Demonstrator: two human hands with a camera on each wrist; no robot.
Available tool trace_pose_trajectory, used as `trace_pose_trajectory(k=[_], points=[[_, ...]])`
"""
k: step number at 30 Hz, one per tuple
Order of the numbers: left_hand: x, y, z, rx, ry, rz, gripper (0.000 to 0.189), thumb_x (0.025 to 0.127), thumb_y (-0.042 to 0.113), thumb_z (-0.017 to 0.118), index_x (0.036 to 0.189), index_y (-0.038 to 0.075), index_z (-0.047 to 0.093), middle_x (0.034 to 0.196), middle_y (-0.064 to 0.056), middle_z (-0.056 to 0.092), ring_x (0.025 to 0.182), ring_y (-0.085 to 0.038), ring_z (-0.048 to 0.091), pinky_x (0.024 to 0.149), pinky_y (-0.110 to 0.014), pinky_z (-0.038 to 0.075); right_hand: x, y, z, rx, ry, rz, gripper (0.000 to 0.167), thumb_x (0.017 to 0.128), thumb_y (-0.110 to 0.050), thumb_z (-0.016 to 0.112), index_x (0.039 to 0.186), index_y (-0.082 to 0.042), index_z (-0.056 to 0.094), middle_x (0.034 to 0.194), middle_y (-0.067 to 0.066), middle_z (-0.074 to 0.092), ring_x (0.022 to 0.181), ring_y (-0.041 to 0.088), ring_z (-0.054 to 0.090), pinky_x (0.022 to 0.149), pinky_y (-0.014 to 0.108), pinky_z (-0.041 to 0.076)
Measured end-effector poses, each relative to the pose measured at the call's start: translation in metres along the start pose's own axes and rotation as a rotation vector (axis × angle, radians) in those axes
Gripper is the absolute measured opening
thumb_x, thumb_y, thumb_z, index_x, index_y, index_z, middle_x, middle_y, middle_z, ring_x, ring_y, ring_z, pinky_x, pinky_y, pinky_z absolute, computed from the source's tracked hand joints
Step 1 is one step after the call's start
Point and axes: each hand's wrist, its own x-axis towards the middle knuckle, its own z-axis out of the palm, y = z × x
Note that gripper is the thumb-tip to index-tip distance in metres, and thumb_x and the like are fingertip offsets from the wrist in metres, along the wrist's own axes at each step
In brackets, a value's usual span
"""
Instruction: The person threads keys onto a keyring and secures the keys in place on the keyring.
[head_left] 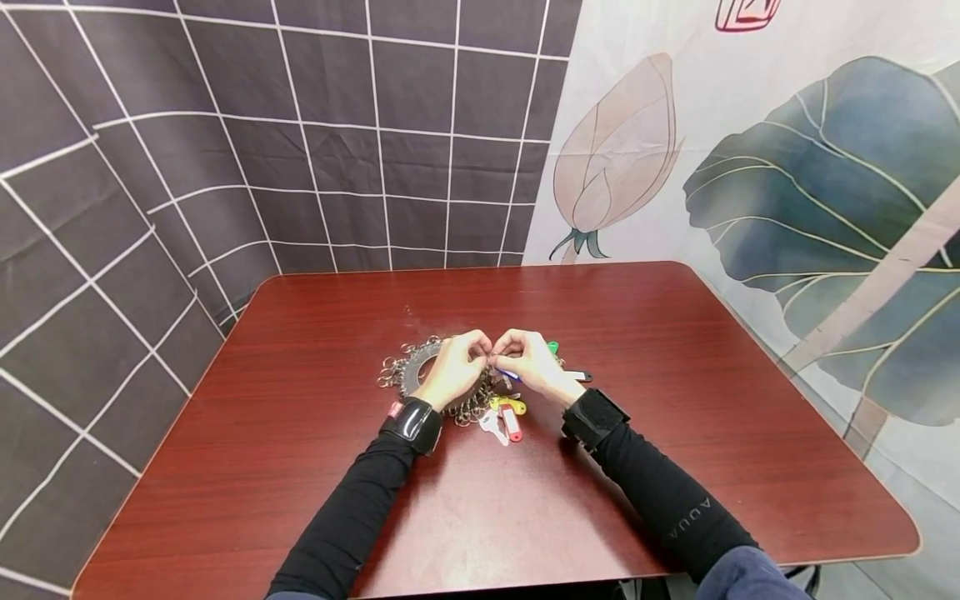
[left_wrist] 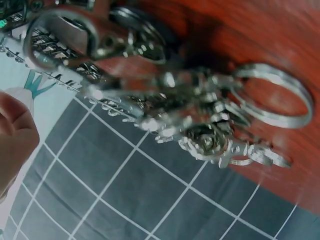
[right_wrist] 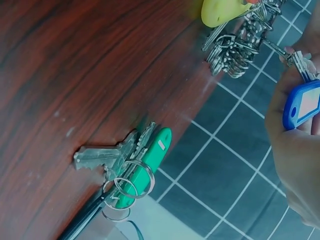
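A large grey ring (head_left: 411, 377), hung with many small metal clasps and split rings, lies under and beside my left hand (head_left: 454, 371). That hand's thumb and fingertips pinch a small metal clasp at the large ring's right side, mostly hidden by the fingers. My right hand (head_left: 529, 362) meets it fingertip to fingertip and holds a bunch of keys (right_wrist: 302, 65) with a blue key tag (right_wrist: 302, 106). In the left wrist view, clasps and a bright split ring (left_wrist: 272, 95) loom close. A yellow key tag (right_wrist: 220, 12) hangs at the large ring's near side.
A red key tag (head_left: 511, 423) and silver keys (head_left: 492, 423) lie on the reddish table (head_left: 300, 500) before the hands. Right of my right hand are a green key tag (right_wrist: 145, 172) with keys and a black key tag (head_left: 583, 376). Fabric-covered walls stand behind.
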Motion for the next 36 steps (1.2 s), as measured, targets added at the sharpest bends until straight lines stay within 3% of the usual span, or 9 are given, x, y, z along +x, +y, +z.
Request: trace_pose_trajectory(k=[8,15,20,28,36], points=[[0.000,0.000,0.000,0.013,0.023,0.045,0.018,0.077,-0.006,0.060,0.090,0.006,0.063,0.077,-0.007,0.067,0.071,-0.017,0.060,0.068,-0.026,0.047,0.001,-0.001,-0.001,0.007,0.009,0.033,0.015,0.084,0.002,0.066,0.095,0.011,0.062,0.087,0.032,0.066,0.069,0.008,0.060,0.063,0.015,0.047],[0.001,0.000,0.000,-0.022,0.011,-0.005,0.016,0.075,-0.005,0.060,0.087,0.005,0.064,0.074,-0.008,0.067,0.071,-0.017,0.061,0.071,-0.029,0.048,-0.001,-0.010,-0.002,0.040,-0.039,0.027,0.016,0.085,0.006,0.062,0.096,0.016,0.059,0.093,0.039,0.063,0.069,0.011,0.064,0.066,0.020,0.052],[0.001,0.001,-0.001,-0.035,-0.014,-0.034,0.015,0.077,-0.004,0.061,0.088,0.005,0.064,0.078,-0.009,0.069,0.074,-0.018,0.062,0.072,-0.029,0.049,0.001,-0.002,-0.002,0.029,-0.038,0.011,0.014,0.085,0.003,0.064,0.096,0.012,0.061,0.090,0.034,0.066,0.070,0.009,0.064,0.066,0.018,0.051],[0.001,0.001,0.000,0.009,-0.005,0.047,0.020,0.078,-0.006,0.060,0.093,0.007,0.062,0.079,-0.007,0.068,0.074,-0.017,0.060,0.069,-0.026,0.047,0.001,0.000,-0.004,0.027,0.000,0.043,0.015,0.083,0.000,0.066,0.094,0.010,0.062,0.079,0.019,0.069,0.065,0.005,0.062,0.064,0.020,0.050],[0.001,-0.004,0.003,-0.025,0.009,-0.006,0.018,0.077,-0.004,0.059,0.091,0.007,0.063,0.076,-0.007,0.069,0.073,-0.015,0.063,0.071,-0.028,0.049,0.000,0.001,-0.002,0.046,-0.026,0.007,0.015,0.084,0.001,0.065,0.094,0.011,0.060,0.084,0.028,0.068,0.068,0.011,0.065,0.064,0.021,0.052]])
